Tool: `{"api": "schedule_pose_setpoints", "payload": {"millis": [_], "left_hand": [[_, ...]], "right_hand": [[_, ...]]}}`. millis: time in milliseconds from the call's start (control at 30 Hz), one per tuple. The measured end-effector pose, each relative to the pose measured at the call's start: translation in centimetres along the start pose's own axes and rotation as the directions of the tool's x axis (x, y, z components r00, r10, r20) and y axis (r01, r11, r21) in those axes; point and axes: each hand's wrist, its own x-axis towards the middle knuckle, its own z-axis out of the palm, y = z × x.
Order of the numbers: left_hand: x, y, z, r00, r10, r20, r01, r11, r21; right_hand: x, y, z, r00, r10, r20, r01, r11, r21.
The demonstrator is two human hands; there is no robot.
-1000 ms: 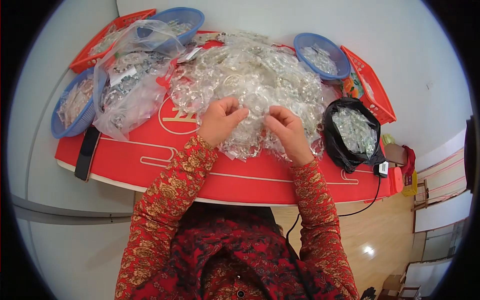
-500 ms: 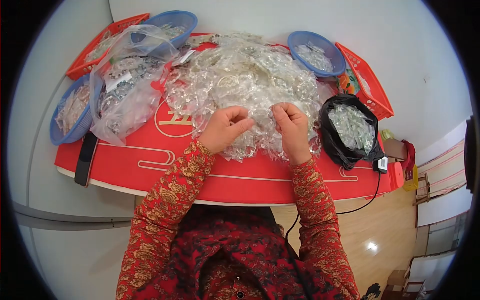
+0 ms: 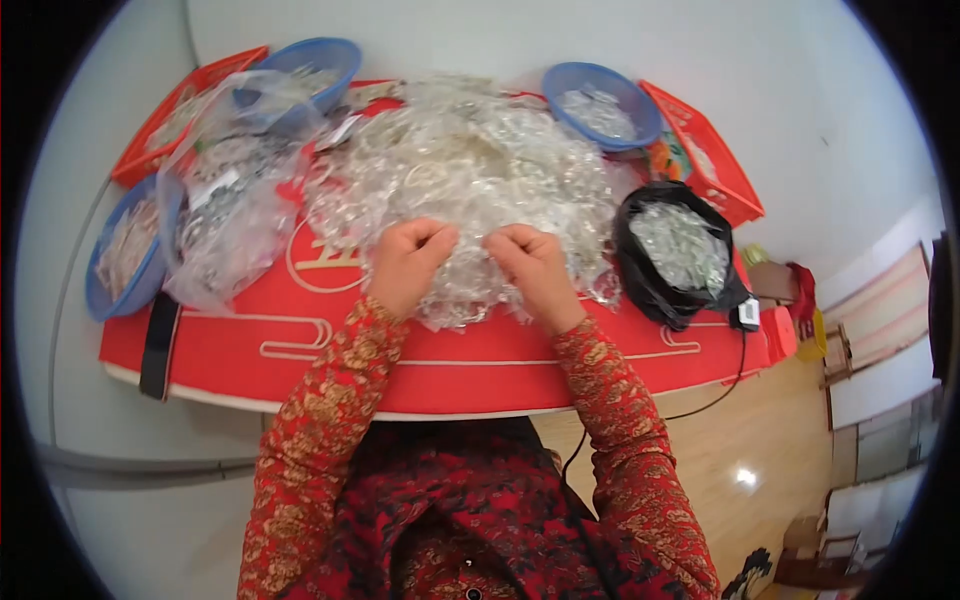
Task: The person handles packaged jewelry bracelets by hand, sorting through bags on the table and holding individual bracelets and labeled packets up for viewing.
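A large heap of clear plastic packets (image 3: 480, 170) with small shiny pieces covers the middle of the red-topped table. Over its near side, my left hand (image 3: 408, 265) is closed, thumb pressed against the curled fingers. My right hand (image 3: 535, 270) faces it in a similar pinch, with a small gap between the two sets of fingertips. Whatever is pinched in either hand is too small and blurred against the heap to make out. Both hands are close to the packets at the heap's near edge.
A black plastic bag (image 3: 628, 260) of packets stands at right. Behind are a blue basket (image 3: 648, 112) and a red basket (image 3: 735, 200). At left, a clear bag (image 3: 245, 275), two blue baskets and a red basket (image 3: 130, 165) crowd together. A black strap (image 3: 160, 345) crosses the table's edge.
The whole view has shifted and tilted a little. My fingertips are slightly closer together, and my right hand has turned so its fingers point more to the left.
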Motion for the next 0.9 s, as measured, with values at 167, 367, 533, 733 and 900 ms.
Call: {"api": "schedule_pose_setpoints", "payload": {"millis": [167, 367, 533, 733, 900], "left_hand": [[0.1, 0.8, -0.2, 0.997, 0.021, -0.077, -0.03, 0.992, -0.12], [0.2, 0.1, -0.1, 0.998, 0.031, -0.057, -0.037, 0.994, -0.106], [0.6, -0.6, -0.1, 0.997, 0.019, -0.078, -0.025, 0.997, -0.073], [0.4, -0.6, -0.2, 0.99, 0.003, -0.142, -0.006, 1.0, -0.017], [0.6, -0.4, -0.6, 0.984, 0.013, -0.179, -0.026, 0.997, -0.069]], "right_hand": [[1.7, -1.2, -4.7, 0.986, 0.108, -0.128, -0.078, 0.974, 0.215], [9.5, -6.1, -20.5, 0.866, -0.059, -0.497, 0.266, 0.895, 0.357], [12.1, -9.9, -23.7, 0.842, -0.079, -0.534, 0.333, 0.855, 0.398], [7.4, -5.8, -9.8, 0.975, -0.069, -0.209, 0.077, 0.997, 0.03], [4.9, -3.0, -4.4, 0.981, -0.172, 0.084, 0.192, 0.897, -0.398]]}}
